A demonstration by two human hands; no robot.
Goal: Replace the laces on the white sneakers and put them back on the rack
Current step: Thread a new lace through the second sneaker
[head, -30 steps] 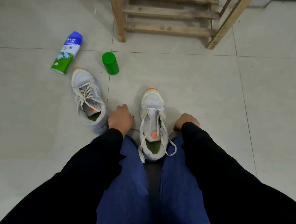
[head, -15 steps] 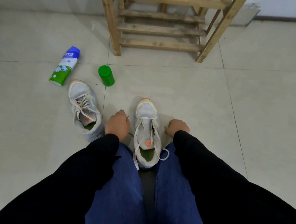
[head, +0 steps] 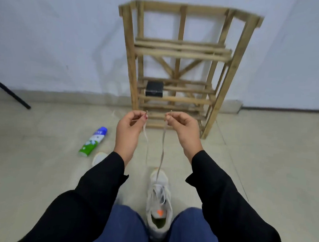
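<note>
Now pinching one lace tip in each hand: left hand (head: 130, 126) closed on a tip between thumb and forefinger, right hand (head: 182, 128) gripping the other tip the same way. Both raised level, near each other but apart, in front of the lower shelves of the rack (head: 180, 52). Lace (head: 163, 145) hanging in two loose strands from the hands down to the sneaker (head: 159, 202) and crossing through its eyelets. Sneaker flat on the floor (head: 265, 166), near, between the knees (head: 129, 222), toe pointing far, orange tab on the tongue, green insole inside. Second sneaker (head: 98, 158) to the left, only its toe showing past the left sleeve (head: 101, 183). Can (head: 93, 141) lying on its side just beyond that toe, blue cap pointing far. Rack standing far, wooden and slatted, against the wall (head: 47, 37); small black box (head: 154, 89) on a low shelf, left side. Black pole (head: 7, 91) slanting down to the floor at far left.
</note>
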